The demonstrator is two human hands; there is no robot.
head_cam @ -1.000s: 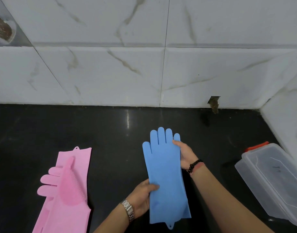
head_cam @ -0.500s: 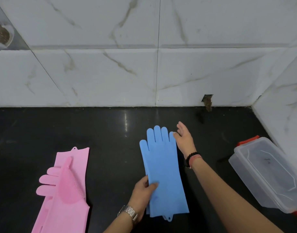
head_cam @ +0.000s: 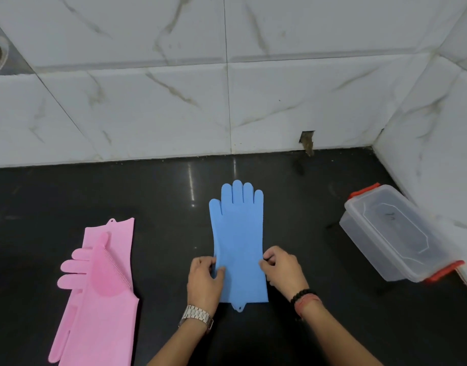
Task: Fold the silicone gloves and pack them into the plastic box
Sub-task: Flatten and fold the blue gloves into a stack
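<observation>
A blue silicone glove [head_cam: 238, 233] lies flat on the black counter [head_cam: 161, 207], fingers pointing to the wall. My left hand [head_cam: 204, 280] pinches its left edge near the cuff. On the opposite edge, at the same height, my right hand [head_cam: 282, 270] pinches the glove. Pink silicone gloves [head_cam: 100, 291] lie stacked at the left, one with its bristled palm turned up. The clear plastic box [head_cam: 393, 233] with red clips sits at the right, its lid on.
White marble-patterned tile walls [head_cam: 227, 101] close the counter at the back and on the right. The box stands close to the right wall. A small chipped hole [head_cam: 307, 141] shows at the base of the back wall.
My right hand left the blue glove's fingertips and came back to its right edge near the cuff. My left hand shifted from pressing the glove to pinching its left edge.
</observation>
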